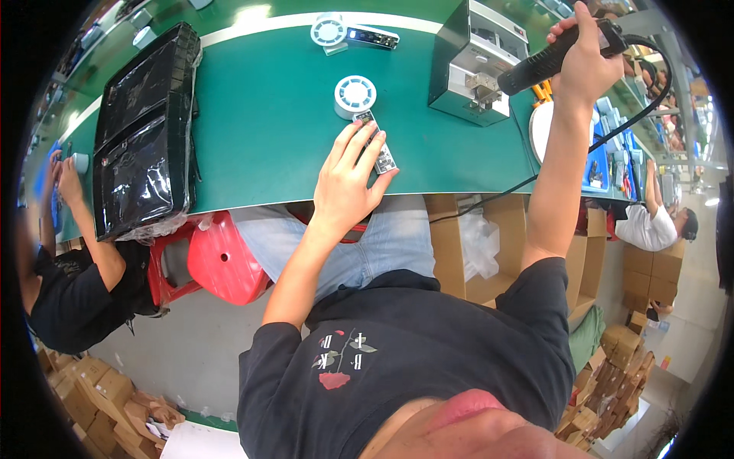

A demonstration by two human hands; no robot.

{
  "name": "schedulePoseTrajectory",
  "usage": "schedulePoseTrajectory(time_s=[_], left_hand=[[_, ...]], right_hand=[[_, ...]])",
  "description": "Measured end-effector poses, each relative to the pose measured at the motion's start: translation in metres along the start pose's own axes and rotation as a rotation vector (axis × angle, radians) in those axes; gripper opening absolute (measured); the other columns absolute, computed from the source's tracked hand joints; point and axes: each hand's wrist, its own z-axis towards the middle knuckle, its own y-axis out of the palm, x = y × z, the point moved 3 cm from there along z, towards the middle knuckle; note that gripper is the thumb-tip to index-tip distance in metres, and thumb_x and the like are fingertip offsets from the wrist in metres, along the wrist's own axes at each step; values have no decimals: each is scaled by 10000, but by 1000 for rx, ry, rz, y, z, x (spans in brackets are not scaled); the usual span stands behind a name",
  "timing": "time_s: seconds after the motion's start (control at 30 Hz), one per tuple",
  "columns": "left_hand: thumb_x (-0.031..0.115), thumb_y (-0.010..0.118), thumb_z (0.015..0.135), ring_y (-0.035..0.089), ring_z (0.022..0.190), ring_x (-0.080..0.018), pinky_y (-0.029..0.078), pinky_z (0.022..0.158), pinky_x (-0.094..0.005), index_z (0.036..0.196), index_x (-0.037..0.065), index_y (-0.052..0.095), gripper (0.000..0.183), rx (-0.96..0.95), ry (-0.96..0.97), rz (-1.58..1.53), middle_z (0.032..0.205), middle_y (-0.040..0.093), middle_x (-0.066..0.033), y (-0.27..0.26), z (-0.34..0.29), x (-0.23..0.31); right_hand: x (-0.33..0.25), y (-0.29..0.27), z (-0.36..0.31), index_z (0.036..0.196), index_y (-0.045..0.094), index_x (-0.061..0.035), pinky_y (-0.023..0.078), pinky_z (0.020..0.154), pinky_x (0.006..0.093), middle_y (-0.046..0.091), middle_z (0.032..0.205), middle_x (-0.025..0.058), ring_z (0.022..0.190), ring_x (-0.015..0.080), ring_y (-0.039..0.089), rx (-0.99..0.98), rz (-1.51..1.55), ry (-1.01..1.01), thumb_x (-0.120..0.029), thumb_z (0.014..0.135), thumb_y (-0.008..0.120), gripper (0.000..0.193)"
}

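A narrow device with a bare circuit board (386, 163) lies on the green worktop, next to a round white and blue part (355, 93); I cannot tell whether the two are joined. My left hand (345, 182) holds the device down, its fingertips over the upper end and the thumb by the lower end. Up at the right, my right hand (590, 69) is closed around a black corded electric screwdriver (539, 67). Its tip points left, in front of a metal box-shaped machine (478, 65), apart from the device.
A similar round part (329, 32) with a dark-faced device (373, 37) sits at the back. Black plastic-wrapped trays (141, 130) stand at the left, beside a co-worker's hands (69, 180). The screwdriver's cable (634, 122) loops down at right, near a blue bin (599, 170).
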Motion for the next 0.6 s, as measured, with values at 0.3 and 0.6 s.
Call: schedulePoseTrajectory(time_s=[0.3, 0.6], left_hand=[[204, 883, 755, 574, 1317, -351, 501, 1077, -460, 1247, 6, 696, 563, 52, 41, -9, 1352, 655, -136, -4, 0, 1], [205, 881, 757, 582, 1300, -346, 522, 1056, -444, 1237, 2, 696, 553, 64, 28, -37, 1344, 652, -130, -4, -3, -2]], right_hand=[[-27, 41, -59, 950, 616, 23, 551, 572, 361, 673, 778, 145, 688, 253, 685, -218, 315, 79, -66, 946, 706, 126], [-41, 110, -94, 849, 642, -25, 513, 541, 253, 648, 711, 59, 592, 137, 638, -301, 316, 131, -118, 958, 709, 158]])
